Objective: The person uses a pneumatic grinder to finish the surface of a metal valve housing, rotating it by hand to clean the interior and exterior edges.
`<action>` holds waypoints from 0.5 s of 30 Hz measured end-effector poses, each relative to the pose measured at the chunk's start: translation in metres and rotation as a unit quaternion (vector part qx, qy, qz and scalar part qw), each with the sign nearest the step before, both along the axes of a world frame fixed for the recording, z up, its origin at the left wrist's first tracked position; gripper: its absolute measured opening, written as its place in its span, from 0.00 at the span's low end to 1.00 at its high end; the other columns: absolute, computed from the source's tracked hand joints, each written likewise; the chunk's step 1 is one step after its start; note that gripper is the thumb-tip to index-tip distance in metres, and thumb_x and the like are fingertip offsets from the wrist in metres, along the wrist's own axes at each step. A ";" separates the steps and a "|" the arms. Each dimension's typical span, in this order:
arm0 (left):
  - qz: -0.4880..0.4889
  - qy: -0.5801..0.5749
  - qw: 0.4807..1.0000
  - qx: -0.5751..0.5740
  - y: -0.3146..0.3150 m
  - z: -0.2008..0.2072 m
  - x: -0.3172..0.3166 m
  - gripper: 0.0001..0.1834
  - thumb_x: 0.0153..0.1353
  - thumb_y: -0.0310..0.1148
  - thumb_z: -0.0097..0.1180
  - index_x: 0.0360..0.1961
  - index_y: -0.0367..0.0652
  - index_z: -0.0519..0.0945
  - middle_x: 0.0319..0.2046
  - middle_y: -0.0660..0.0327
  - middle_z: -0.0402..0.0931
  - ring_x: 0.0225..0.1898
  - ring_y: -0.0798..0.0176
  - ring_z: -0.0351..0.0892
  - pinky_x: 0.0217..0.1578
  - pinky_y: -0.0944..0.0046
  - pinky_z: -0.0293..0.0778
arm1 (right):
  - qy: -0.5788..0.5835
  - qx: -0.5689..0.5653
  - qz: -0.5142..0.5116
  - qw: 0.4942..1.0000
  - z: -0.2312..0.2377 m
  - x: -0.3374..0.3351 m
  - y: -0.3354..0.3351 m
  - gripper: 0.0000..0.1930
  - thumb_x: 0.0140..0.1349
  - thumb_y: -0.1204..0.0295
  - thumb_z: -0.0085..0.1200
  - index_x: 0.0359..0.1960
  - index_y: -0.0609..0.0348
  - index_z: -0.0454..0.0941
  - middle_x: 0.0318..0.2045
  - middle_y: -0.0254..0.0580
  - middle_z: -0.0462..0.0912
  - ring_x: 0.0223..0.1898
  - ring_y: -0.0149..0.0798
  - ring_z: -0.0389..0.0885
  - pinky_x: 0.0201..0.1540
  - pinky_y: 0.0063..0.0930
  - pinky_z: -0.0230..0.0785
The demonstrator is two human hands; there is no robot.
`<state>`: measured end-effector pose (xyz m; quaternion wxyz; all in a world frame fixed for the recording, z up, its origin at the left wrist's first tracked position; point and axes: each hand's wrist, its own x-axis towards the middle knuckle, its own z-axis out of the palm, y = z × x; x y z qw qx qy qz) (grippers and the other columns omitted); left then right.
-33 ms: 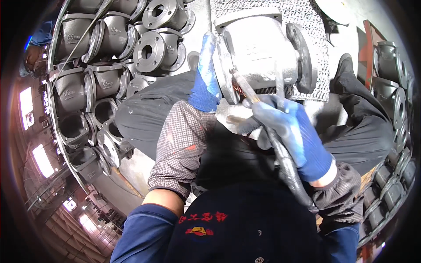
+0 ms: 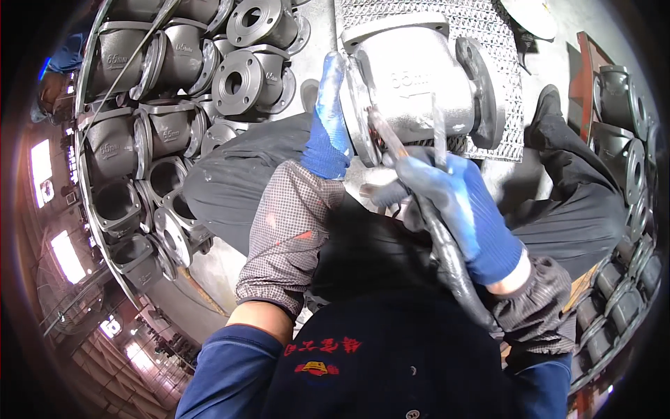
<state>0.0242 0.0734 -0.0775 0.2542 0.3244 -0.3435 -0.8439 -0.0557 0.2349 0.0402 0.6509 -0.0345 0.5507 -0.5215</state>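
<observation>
A grey cast-metal valve body point(image 2: 412, 84) with round end flanges lies on its side in front of me. My left hand point(image 2: 326, 122), in a blue and pale glove, rests upright along the outer face of its left flange, with the visible fingers stretched straight. My right hand point(image 2: 453, 202), gloved alike, is closed around a two-pronged tool point(image 2: 385, 131). One reddish-brown prong reaches the inner side of the left flange; the other, greyer prong stands before the body. From the grip a thick, shiny black hose or cable point(image 2: 453, 276) runs down beside my right forearm.
A patterned metal mat point(image 2: 488, 84) lies beneath the valve body. Rows of similar valve bodies point(image 2: 174, 59) stand at left, others point(image 2: 618, 101) at right by a reddish frame point(image 2: 585, 91). A dark bristly object point(image 2: 387, 194) sits beside my right hand. My legs flank the work.
The strong glare over the valve body has faded, so its raised marking shows more clearly. My right hand and its tool have shifted slightly left. My left hand has stayed put.
</observation>
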 end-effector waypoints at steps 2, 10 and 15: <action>0.000 0.005 0.999 0.038 0.004 0.011 -0.003 0.26 0.68 0.48 0.39 0.58 0.40 0.65 0.53 0.52 0.69 0.54 0.58 0.71 0.54 0.58 0.70 | 0.252 -0.160 0.070 0.952 -0.023 0.001 -0.002 0.15 0.64 0.67 0.49 0.47 0.66 0.75 0.28 0.41 0.82 0.20 0.28 0.75 0.23 0.20 0.68; 0.019 0.058 0.988 0.139 0.002 -0.008 0.010 0.20 0.64 0.53 0.46 0.45 0.49 0.73 0.27 0.63 0.76 0.20 0.67 0.76 0.19 0.68 0.76 | 0.026 -0.037 0.005 0.999 -0.007 0.022 0.006 0.14 0.64 0.73 0.43 0.47 0.70 0.73 0.30 0.41 0.82 0.22 0.28 0.78 0.21 0.19 0.68; 0.016 0.032 0.995 0.090 0.007 -0.005 -0.001 0.21 0.65 0.52 0.45 0.47 0.48 0.72 0.29 0.64 0.76 0.22 0.69 0.77 0.21 0.70 0.77 | 0.366 -0.180 0.180 0.895 -0.018 0.009 0.005 0.15 0.64 0.71 0.44 0.48 0.66 0.73 0.25 0.39 0.82 0.18 0.27 0.76 0.22 0.20 0.68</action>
